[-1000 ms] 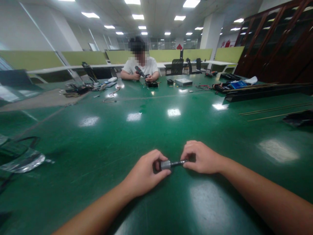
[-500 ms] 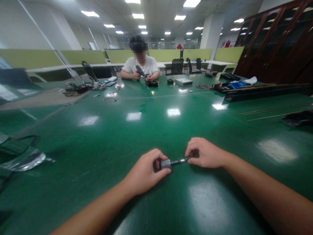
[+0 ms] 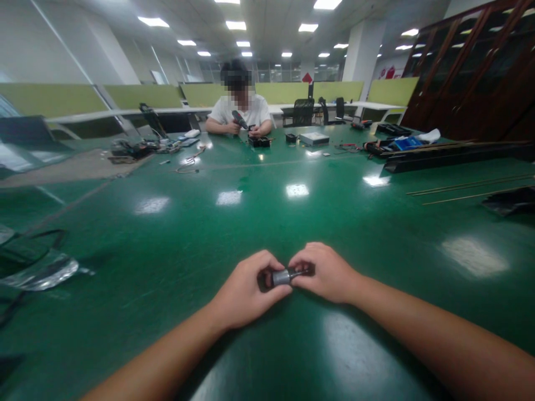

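Note:
My left hand [image 3: 246,287] holds a small silver metal cylinder [image 3: 281,277] between thumb and fingers, just above or on the green table. A slim dark, shiny rod [image 3: 298,272] sticks out of the cylinder's right end. Around that rod, close against the cylinder, the fingers of my right hand [image 3: 328,273] are pinched. The fingertips of both hands nearly meet. My right fingers partly cover the rod, and its far end is hard to make out.
Across the green table [image 3: 267,223] a person in a white shirt [image 3: 240,114] holds a power drill [image 3: 239,119] over a black box [image 3: 259,142]. A clear plastic bag [image 3: 37,273] lies at left. Thin rods [image 3: 468,186] and a long black channel [image 3: 451,156] lie at right.
My right hand first slid right along the rod, away from the cylinder, then came back left until it was close beside it. My left hand has stayed nearly still with the cylinder.

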`<state>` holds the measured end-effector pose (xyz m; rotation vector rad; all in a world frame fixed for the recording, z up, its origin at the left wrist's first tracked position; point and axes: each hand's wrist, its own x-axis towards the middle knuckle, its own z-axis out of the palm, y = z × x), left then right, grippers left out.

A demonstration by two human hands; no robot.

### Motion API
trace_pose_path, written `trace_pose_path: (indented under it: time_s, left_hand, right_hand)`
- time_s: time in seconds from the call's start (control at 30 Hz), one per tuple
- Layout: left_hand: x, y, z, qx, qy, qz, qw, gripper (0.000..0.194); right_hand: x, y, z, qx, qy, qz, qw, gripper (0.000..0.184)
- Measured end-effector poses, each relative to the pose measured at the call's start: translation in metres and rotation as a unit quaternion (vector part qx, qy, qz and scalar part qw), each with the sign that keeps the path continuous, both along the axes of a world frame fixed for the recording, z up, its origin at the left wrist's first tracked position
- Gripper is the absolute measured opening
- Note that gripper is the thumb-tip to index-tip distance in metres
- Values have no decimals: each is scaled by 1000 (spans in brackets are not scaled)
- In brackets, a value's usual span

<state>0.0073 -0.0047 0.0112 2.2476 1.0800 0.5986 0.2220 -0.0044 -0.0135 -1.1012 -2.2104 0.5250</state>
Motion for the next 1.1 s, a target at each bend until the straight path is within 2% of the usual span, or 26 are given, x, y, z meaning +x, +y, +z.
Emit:
trace_pose_path:
  time_s: [0.27, 0.5, 1.1]
  left_hand:
    - [1, 0, -2, -9, 19, 3, 1000, 16]
    - [-1, 0, -3, 1, 3, -8, 1000, 14]
    - [1, 1, -1, -2, 7, -6, 1000, 13]
  right_hand:
    - [6, -4, 3, 19, 4, 43, 999, 11]
    - [5, -5, 3, 4, 8, 25, 1000, 9]
    - [8, -3, 6, 2, -2, 49, 999, 5]
